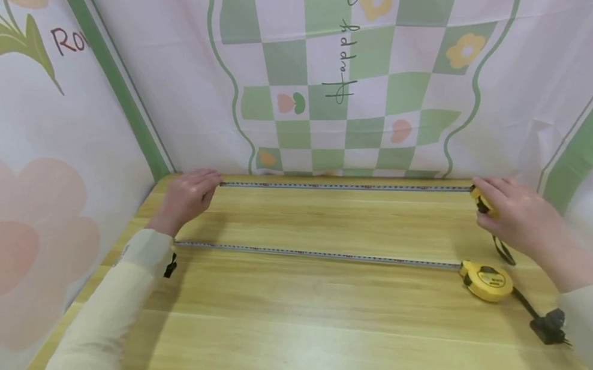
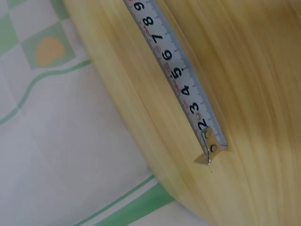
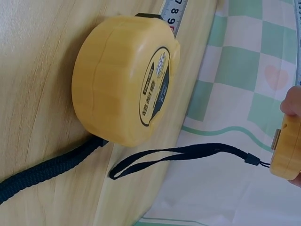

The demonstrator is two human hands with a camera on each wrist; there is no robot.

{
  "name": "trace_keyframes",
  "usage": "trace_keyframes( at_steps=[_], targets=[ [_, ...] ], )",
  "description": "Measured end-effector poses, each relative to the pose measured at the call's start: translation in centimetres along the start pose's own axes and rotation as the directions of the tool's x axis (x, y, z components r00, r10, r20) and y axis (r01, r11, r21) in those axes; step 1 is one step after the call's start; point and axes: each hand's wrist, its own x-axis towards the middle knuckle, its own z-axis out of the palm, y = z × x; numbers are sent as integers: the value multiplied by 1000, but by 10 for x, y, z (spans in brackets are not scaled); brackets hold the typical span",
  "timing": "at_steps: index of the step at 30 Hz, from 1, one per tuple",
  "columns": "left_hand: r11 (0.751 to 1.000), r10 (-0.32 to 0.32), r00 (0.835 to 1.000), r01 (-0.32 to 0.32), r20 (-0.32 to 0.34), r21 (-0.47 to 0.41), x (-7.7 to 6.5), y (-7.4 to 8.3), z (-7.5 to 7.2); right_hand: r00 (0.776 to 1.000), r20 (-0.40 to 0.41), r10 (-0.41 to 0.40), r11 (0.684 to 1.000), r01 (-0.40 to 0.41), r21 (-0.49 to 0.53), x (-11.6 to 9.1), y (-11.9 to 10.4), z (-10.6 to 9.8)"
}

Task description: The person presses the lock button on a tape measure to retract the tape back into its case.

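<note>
Along the table's back edge stretches the pulled-out blade of one tape measure (image 1: 340,186). My left hand (image 1: 189,195) pinches its left end, the fingers covering the tip. At the other end, my right hand (image 1: 516,214) grips its yellow case (image 1: 481,201), partly hidden by the fingers; a black strap (image 3: 188,153) hangs from it. Nearer to me, a second yellow tape measure (image 1: 488,282) lies on the table, its blade (image 1: 316,253) drawn out leftward, roughly alongside the first. In the left wrist view, a metal hook (image 2: 212,145) caps a numbered blade (image 2: 176,73) on the wood.
The wooden table (image 1: 314,325) meets a hanging cloth (image 1: 360,95) with green and white checks at the back. Printed cloth (image 1: 31,181) also hangs at the left side. A black clip-like object (image 1: 549,326) sits by my right sleeve, at the strap of the nearer tape measure.
</note>
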Motion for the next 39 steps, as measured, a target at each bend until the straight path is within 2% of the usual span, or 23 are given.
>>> trace_keyframes(
  at_steps=[10, 21, 28, 39],
  targets=[
    [1000, 21, 1000, -21, -5, 1, 9, 8, 3, 999, 38, 37, 999, -37, -10, 4, -10, -2],
    [999, 49, 999, -49, -13, -16, 13, 12, 6, 999, -23, -28, 999, 27, -22, 8, -15, 0],
    [998, 55, 998, -56, -24, -15, 12, 11, 9, 1000, 1, -9, 1000, 9, -22, 10, -17, 0],
    [998, 55, 998, -55, -7, -18, 11, 11, 7, 994, -84, -71, 995, 66, -69, 13, -18, 5]
  ],
)
